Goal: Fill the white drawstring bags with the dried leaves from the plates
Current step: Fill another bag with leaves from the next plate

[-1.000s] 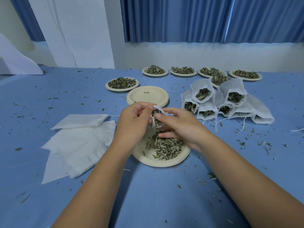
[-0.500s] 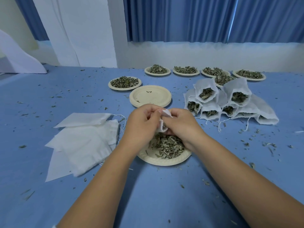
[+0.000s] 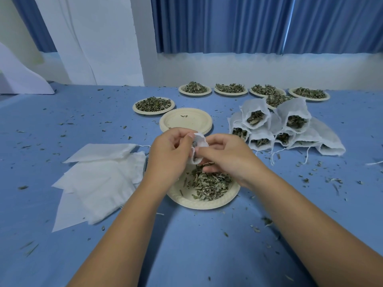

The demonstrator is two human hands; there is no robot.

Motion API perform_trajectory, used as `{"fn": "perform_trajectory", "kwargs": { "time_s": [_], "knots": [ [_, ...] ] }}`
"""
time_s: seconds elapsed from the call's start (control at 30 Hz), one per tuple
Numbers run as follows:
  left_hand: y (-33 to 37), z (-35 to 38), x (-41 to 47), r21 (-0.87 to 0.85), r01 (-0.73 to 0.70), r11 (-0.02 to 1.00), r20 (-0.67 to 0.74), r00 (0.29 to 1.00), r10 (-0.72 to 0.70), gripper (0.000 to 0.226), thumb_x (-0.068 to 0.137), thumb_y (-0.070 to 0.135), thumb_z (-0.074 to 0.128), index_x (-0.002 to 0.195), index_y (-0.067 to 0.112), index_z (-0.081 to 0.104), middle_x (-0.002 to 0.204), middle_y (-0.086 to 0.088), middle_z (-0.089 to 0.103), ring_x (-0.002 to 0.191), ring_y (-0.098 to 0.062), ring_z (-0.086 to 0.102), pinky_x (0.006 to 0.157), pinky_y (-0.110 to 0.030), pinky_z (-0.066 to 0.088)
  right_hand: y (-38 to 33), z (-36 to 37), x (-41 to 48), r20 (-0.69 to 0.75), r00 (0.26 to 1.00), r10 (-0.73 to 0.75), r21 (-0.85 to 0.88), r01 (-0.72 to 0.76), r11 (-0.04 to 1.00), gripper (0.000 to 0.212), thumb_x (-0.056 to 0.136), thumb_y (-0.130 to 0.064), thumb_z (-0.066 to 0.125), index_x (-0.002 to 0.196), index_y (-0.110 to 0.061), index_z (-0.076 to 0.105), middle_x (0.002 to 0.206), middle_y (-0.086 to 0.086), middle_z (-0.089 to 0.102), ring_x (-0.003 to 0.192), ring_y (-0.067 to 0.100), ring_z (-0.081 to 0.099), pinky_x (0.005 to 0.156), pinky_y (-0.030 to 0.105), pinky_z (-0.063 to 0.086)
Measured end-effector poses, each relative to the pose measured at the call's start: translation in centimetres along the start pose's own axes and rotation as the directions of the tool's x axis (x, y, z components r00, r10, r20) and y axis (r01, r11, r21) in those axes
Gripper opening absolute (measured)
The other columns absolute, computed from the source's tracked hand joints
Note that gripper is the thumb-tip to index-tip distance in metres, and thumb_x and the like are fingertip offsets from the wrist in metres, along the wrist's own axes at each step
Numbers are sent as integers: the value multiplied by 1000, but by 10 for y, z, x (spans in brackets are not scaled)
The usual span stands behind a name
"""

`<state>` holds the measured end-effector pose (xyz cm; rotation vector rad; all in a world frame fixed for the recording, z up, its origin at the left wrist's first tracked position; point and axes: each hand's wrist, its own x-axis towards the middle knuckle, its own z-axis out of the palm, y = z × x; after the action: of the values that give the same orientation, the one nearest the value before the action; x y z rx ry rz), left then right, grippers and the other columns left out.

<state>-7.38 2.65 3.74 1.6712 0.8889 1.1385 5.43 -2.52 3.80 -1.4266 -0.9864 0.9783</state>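
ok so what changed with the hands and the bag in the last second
A second ago the left hand held the white bag open, leaves showing at its mouth, with the right hand at the opening. Now the hands are closer together and both pinch the bag bunched up, little leaf showing. The plate under them, the flat empty bags and the filled bags stayed put.

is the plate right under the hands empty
No, the plate holds a loose heap of dried leaves, with only its left part bare.
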Motion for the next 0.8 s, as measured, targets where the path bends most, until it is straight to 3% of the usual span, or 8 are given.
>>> {"fn": "perform_trajectory", "kwargs": {
  "time_s": [0.13,0.23,0.33,0.47,0.6,0.73,0.8],
  "knots": [
    [7,4,-7,-107,-2,994,188,982,22,18,95,7,58,84,12,71,59,-9,57,46,-3,50,49,-12,45,4,6,1,-115,981,-157,-173,135,975,6,86,-1,65,88,-6,66,72,10,70,59,18,67,55,30,59],
    [6,8,-10,-102,-14,995,240,970,39,15,95,8,58,88,10,71,64,-18,58,47,-4,51,52,-14,47,7,10,4,-186,952,-244,-351,168,921,21,86,3,56,73,-12,62,62,3,62,47,-1,54,45,18,45],
    [2,6,-6,-27,-39,999,110,993,42,21,96,11,56,84,21,71,65,-4,66,50,-6,53,56,-24,48,4,9,5,-133,976,-172,-229,139,964,7,92,-9,62,89,-7,68,73,10,69,54,9,60,49,20,47],
    [-2,-3,2,33,-37,999,-39,999,38,21,97,18,56,85,29,70,72,4,72,62,-20,62,66,-39,52,-4,-3,2,51,997,-57,-39,59,997,13,88,-17,70,101,-17,70,81,-2,73,67,6,67,50,19,49],
    [0,1,-2,0,-26,1000,38,999,26,21,96,15,56,85,25,69,64,7,68,52,-3,55,56,-25,51,1,-4,0,49,997,-65,-180,73,981,20,82,-16,73,101,-22,68,91,5,74,75,7,68,52,18,48],
    [1,2,-3,-42,-8,999,83,997,12,20,96,10,56,84,18,70,72,-15,69,51,-6,58,56,-28,57,4,0,3,-4,992,-125,-210,122,970,15,80,-19,76,92,-24,67,80,-2,71,64,3,64,47,17,45],
    [2,1,-2,-62,4,998,90,996,1,20,96,11,56,83,18,70,64,-10,67,51,-6,58,58,-28,58,5,0,4,-10,988,-157,-238,150,960,16,80,-20,77,91,-23,67,75,-5,68,58,2,60,45,18,45]
  ]
}}
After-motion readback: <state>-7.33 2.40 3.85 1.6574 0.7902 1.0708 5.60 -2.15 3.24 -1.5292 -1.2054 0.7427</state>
